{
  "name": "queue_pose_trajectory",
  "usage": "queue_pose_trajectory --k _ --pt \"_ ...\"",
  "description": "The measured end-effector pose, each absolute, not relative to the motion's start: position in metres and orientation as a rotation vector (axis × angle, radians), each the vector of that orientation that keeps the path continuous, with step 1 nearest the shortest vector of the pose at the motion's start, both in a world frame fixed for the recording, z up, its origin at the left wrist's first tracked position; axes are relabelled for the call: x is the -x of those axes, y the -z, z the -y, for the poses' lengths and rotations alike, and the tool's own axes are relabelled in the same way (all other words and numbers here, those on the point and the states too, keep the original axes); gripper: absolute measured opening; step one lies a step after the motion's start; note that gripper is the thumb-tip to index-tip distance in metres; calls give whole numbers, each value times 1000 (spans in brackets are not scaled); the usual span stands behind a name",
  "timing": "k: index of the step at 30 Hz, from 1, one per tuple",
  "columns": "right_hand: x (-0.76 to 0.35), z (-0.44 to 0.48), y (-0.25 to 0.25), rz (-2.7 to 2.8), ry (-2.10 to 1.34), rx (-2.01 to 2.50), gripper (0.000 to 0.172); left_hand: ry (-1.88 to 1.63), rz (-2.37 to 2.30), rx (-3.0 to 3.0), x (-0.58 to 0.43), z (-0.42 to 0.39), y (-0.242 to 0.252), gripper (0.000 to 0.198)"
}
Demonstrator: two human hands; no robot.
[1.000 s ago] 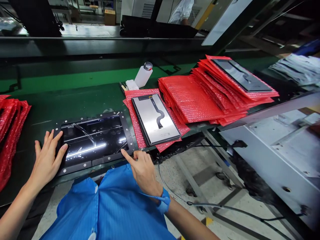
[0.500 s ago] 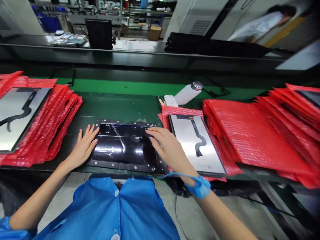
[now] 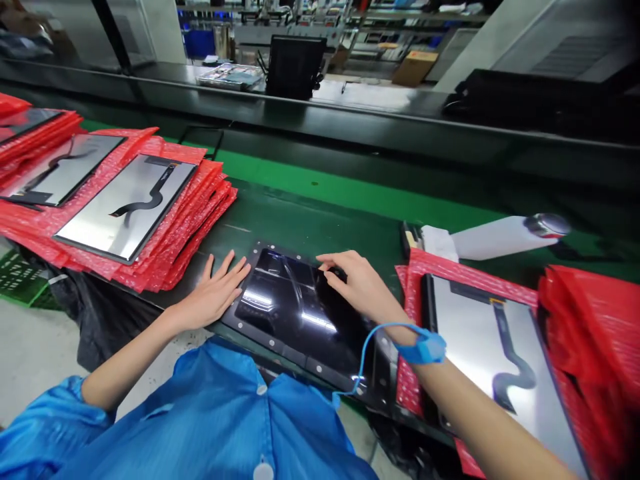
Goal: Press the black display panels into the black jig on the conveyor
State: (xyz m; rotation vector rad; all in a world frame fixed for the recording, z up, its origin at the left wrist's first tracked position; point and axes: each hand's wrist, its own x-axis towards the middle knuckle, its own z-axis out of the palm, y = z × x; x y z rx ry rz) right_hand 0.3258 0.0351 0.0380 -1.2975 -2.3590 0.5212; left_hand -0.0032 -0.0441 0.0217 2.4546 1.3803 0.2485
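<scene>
A glossy black panel in a dark frame with small round studs [image 3: 295,313] lies flat on the green bench in front of me. My left hand [image 3: 215,293] rests flat with fingers spread on the frame's left edge. My right hand [image 3: 357,285] lies palm down on the panel's upper right part, fingers spread, holding nothing. A blue wrist strap [image 3: 423,347] with a coiled cord sits on my right wrist. To the right, a silver panel with a black ribbon cable [image 3: 505,360] lies on red bubble wrap.
Stacks of red bubble bags [image 3: 175,220] with silver panels [image 3: 127,207] on top fill the left of the bench. More red bags [image 3: 595,313] are at the right. A white bottle [image 3: 505,237] lies behind them. A black conveyor rail [image 3: 350,127] runs across the back.
My right hand moved from the frame's near right corner onto the panel's upper right surface. My view swung left, bringing the left stacks into sight. The left hand stayed at the frame's left edge.
</scene>
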Motion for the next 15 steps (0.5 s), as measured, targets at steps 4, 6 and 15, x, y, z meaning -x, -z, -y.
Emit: queue_pose_trajectory --k 4,6,15 --pt "-333 -50 -44 2207 -976 1318 32 -208 -1446 -2511 -3 53 -25 56" --pt "-334 -53 -52 2112 -1147 1307 39 -191 -1502 -2575 -3 61 -43 56" --pt "-338 -51 -101 1758 -1651 1412 52 132 -2100 -2523 76 -63 -232 54"
